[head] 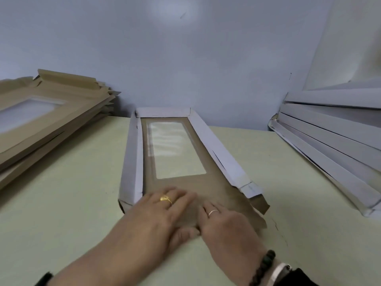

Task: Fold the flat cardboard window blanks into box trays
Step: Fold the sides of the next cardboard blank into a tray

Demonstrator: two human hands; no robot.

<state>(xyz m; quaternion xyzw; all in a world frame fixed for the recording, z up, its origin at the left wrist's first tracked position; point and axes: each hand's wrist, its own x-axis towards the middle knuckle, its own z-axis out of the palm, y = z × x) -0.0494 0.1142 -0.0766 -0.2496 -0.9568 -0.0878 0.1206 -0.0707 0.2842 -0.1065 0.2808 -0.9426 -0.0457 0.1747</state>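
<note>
On the pale green table, straight ahead of the person, lies one long brown cardboard blank with a clear plastic window, partly formed into a tray. Its far end wall and both long side walls stand folded up, showing their white outer faces; the near end flap is not yet raised and lies flat under the hands.

The left hand, wearing a gold ring, presses flat on the brown panel near the tray's near left corner, fingers straight and together, thumb tucked at the flap's edge. The right hand, with a thin silver ring and a dark bead bracelet at the wrist, rests beside it on the flap, fingers extended toward the crease; neither hand grips anything that I can see.

The step in hand looks like creasing the last end wall. The next move probably calls for lifting that flap along its fold while holding the floor down, then tucking the loose corner tab at the near right so the side wall locks.

To the left sits one stack of flat brown window blanks; how many it holds cannot be counted. To the right leans a stack of finished white-sided trays, at least five edges showing.
</note>
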